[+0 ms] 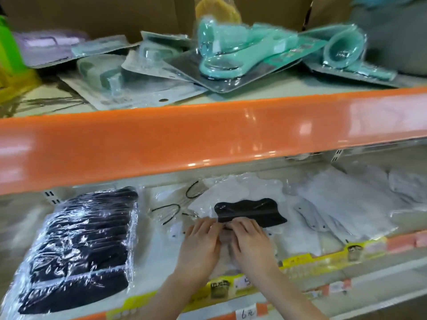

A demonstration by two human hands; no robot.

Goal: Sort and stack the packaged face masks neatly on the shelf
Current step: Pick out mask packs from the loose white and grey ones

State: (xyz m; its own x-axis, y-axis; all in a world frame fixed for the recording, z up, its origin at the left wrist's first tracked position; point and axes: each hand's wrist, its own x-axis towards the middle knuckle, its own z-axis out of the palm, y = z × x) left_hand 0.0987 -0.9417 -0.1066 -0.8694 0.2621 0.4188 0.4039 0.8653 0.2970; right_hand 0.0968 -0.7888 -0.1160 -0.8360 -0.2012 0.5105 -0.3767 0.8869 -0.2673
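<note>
The orange shelf edge (208, 135) overhangs the lower shelf (300, 257) — entry only from the front, beneath it.
</note>
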